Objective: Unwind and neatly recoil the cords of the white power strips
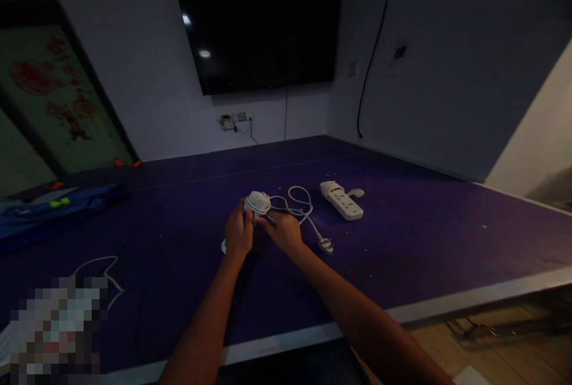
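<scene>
My left hand (238,231) is closed around a white power strip (256,202), holding it tilted up off the purple table (424,242). My right hand (282,230) is closed beside it, pinching something small and dark against the strip; I cannot make out what it is. The strip's white cord (300,203) loops to the right and ends in a plug (326,245) lying on the table.
A second white power strip (342,199) lies flat to the right, with a small white piece (356,192) beside it. Another white cable (105,266) lies at the left. Blue cloth (53,212) sits far left. A dark television (263,30) hangs on the wall. The table's white front edge (447,301) is close.
</scene>
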Available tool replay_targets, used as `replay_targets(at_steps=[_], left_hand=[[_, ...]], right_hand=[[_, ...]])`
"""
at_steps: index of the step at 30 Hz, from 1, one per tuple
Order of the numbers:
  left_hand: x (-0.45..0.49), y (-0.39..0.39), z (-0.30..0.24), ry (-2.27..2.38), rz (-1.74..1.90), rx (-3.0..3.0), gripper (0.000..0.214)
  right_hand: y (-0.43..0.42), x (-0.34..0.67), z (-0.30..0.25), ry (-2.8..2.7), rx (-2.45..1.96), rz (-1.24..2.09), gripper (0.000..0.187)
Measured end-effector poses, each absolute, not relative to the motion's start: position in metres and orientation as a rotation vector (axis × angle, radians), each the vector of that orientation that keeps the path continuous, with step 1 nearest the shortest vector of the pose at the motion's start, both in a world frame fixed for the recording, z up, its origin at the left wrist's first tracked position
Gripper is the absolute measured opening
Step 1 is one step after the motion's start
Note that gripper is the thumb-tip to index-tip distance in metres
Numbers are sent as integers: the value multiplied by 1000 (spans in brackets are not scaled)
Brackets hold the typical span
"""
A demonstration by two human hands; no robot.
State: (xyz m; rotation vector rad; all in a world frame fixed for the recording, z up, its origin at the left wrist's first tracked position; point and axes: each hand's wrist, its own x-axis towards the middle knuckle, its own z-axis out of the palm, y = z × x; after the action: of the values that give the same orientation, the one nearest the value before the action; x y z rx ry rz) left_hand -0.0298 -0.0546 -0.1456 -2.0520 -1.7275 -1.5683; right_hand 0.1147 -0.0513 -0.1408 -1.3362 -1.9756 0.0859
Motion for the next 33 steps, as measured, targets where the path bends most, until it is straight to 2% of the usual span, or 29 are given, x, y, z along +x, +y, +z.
replay_targets(at_steps=[5,11,15,19,24,33], left_hand=[[-21,-60,-137,-1774,-1774,-2086,43],[-14,-62,-133,-1991,-2720,-1957,49],[-13,-61,-128,-2028,-3052,-1898,49],[-13,-62,-124,-2015,-3126,-1905,53],[-14,-60,-127,-1994,-3048,-1900,55],[-14,-59,-129,-2040,-2956,-1854,58]], right_hand=[[-37,119,-149,-1737,-1177,294,49],[-29,123,-149,-1590,-975,627,55],[-31,124,-144,-1560,-911,717,53],[-31,124,-144,-1551,-875,757,51],[-31,123,-145,-1556,-872,779,49],[-38,120,-141,-1576,-926,731,54]])
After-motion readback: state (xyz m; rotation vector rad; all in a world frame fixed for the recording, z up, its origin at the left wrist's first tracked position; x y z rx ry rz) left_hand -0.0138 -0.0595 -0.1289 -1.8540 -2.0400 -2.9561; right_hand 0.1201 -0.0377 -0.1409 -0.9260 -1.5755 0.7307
